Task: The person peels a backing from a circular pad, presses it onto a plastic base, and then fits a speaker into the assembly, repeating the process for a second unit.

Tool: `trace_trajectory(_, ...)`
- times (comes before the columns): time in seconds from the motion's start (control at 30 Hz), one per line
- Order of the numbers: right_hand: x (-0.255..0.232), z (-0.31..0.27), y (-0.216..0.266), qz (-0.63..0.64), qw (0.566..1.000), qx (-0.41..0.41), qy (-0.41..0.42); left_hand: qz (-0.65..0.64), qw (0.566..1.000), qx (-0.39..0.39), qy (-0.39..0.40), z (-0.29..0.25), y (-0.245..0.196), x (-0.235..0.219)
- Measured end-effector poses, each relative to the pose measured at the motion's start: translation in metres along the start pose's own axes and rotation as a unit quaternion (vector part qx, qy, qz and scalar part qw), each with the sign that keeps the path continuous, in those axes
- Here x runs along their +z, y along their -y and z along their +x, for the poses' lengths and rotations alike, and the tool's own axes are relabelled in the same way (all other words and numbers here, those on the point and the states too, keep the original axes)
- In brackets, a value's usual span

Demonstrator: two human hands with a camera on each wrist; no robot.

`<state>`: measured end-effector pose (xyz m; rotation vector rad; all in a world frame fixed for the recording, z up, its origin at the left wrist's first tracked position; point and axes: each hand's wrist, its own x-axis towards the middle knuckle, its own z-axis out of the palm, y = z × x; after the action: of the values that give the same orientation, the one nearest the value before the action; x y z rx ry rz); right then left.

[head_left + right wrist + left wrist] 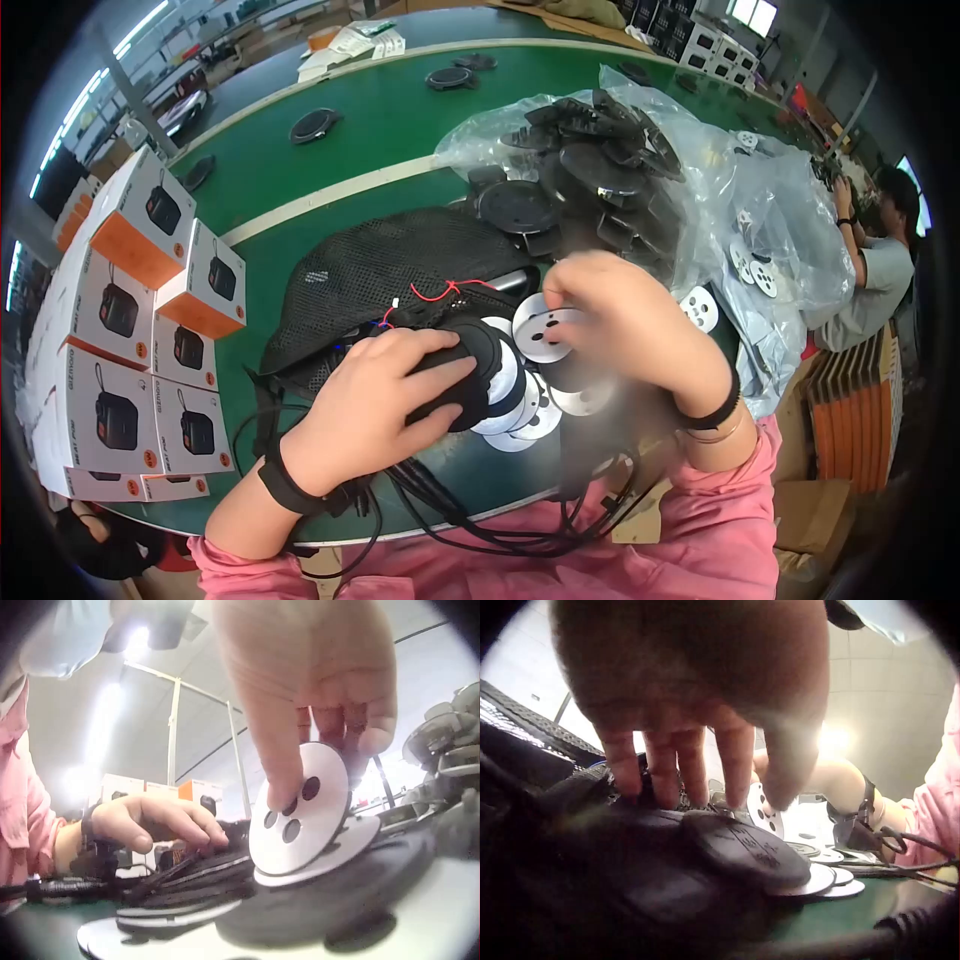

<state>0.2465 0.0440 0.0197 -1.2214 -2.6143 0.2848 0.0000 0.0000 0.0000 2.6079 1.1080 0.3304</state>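
Observation:
My right hand (635, 320) pinches a white disc with several dark holes (319, 844) between thumb and fingers. In the right wrist view the disc is tilted on edge, and a second white disc shows right behind its lower rim. My left hand (370, 400) rests with spread fingers on black round pieces (478, 350). Its fingertips touch the top of them in the left wrist view, where a black disc (742, 851) with marks on its face overlaps white ones. Between the hands lies a loose pile of white discs (545, 415).
A black mesh bag (400, 250) lies behind the left hand. Black round parts (600, 170) are heaped on clear plastic (790, 210). White-and-orange boxes (110, 400) stack at left; black cables (480, 535) cross the front edge. Another person (870, 270) is at right.

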Motion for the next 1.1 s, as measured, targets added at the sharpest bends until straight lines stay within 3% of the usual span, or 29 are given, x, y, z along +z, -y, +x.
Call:
trace_trajectory(0.07,-0.009,-0.002,-0.002,0.291,0.956,0.047,0.01,-0.103,0.987,0.017,-0.12,0.004,0.002,-0.001)
trace_trajectory(0.1,-0.014,-0.004,0.006,0.503,0.856,0.12,-0.002,-0.105,0.986,0.016,-0.126,0.002,-0.001,-0.003)
trace_trajectory(0.13,-0.017,-0.002,0.011,0.562,0.82,0.11,-0.004,-0.31,0.942,-0.052,-0.114,0.003,-0.005,-0.002)
trace_trajectory(0.2,-0.013,0.004,0.026,0.643,0.758,0.114,-0.012,-0.623,0.762,-0.147,-0.1,0.007,-0.019,-0.003)
trace_trajectory(0.23,-0.009,0.008,0.035,0.663,0.738,0.125,-0.022,-0.62,0.763,-0.148,-0.106,0.008,-0.019,-0.002)
trace_trajectory(0.3,0.009,0.017,0.038,0.619,0.768,0.135,-0.09,-0.711,0.677,-0.121,-0.145,0.008,-0.012,0.006)
trace_trajectory(0.33,0.02,0.023,0.037,0.43,0.879,0.051,-0.198,-0.712,0.672,-0.124,-0.161,0.008,-0.011,0.009)
trace_trajectory(0.37,0.028,0.028,0.038,0.215,0.931,-0.035,-0.295,-0.711,0.672,-0.125,-0.166,0.009,-0.011,0.014)
trace_trajectory(0.4,0.033,0.027,0.043,0.12,0.944,-0.001,-0.308,-0.698,0.672,-0.146,-0.198,0.009,-0.012,0.02)
trace_trajectory(0.43,0.038,0.03,0.043,0.087,0.941,-0.051,-0.323,-0.686,0.67,-0.169,-0.228,0.01,-0.012,0.025)
trace_trajectory(0.5,0.045,0.026,0.048,0.214,0.949,-0.008,-0.23,-0.679,0.677,-0.155,-0.239,0.01,-0.008,0.032)
trace_trajectory(0.53,0.045,0.026,0.049,0.216,0.95,-0.007,-0.227,-0.669,0.684,-0.135,-0.258,0.012,-0.004,0.037)
trace_trajectory(0.6,0.043,0.027,0.05,0.41,0.897,0.087,-0.139,-0.659,0.689,-0.115,-0.278,0.013,-0.001,0.041)
trace_trajectory(0.63,0.04,0.027,0.049,0.41,0.898,0.086,-0.136,-0.665,0.686,-0.124,-0.268,0.014,0.001,0.041)
trace_trajectory(0.7,0.032,0.027,0.044,0.556,0.813,0.176,-0.002,-0.67,0.683,-0.133,-0.26,0.014,0.002,0.041)
trace_trajectory(0.73,0.032,0.026,0.041,0.553,0.813,0.181,0.023,-0.676,0.678,-0.134,-0.255,0.014,0.001,0.04)
trace_trajectory(0.9,0.036,0.019,0.039,0.633,0.753,0.182,0.019,-0.67,0.691,-0.133,-0.238,0.013,-0.003,0.04)
trace_trajectory(0.97,0.038,0.018,0.038,0.665,0.727,0.174,0.009,-0.55,0.773,-0.115,-0.296,0.014,-0.002,0.044)
trace_trajectory(1.1,0.041,0.016,0.034,0.654,0.746,0.125,-0.024,-0.466,0.82,-0.114,-0.312,0.014,-0.008,0.037)
